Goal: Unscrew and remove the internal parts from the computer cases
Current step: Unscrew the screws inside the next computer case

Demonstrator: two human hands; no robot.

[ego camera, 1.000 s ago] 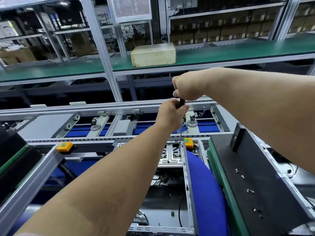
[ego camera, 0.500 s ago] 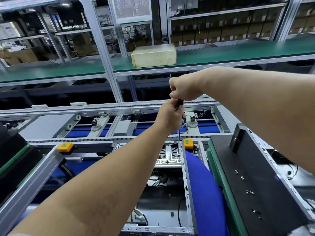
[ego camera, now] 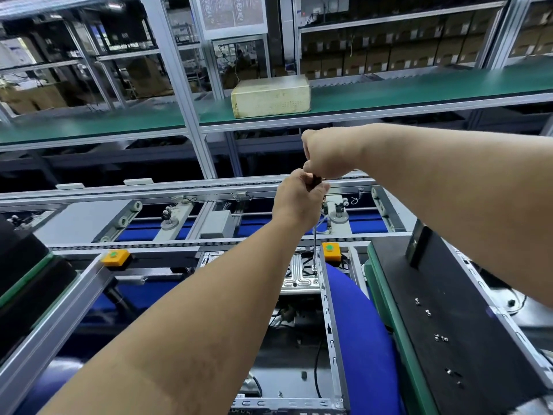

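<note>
- Right hand (ego camera: pixel 326 154) is gripping the screwdriver (ego camera: pixel 314 235) handle top.
- Left hand (ego camera: pixel 297 199) is gripping it just below.
- Tip is touching the open computer case (ego camera: pixel 329 324) far edge.

Single head-worn wide-angle view, looking forward and down along both outstretched arms. Close above open computer case (ego camera: pixel 299 339); green shelf (ego camera: pixel 419 88) beyond.
</note>
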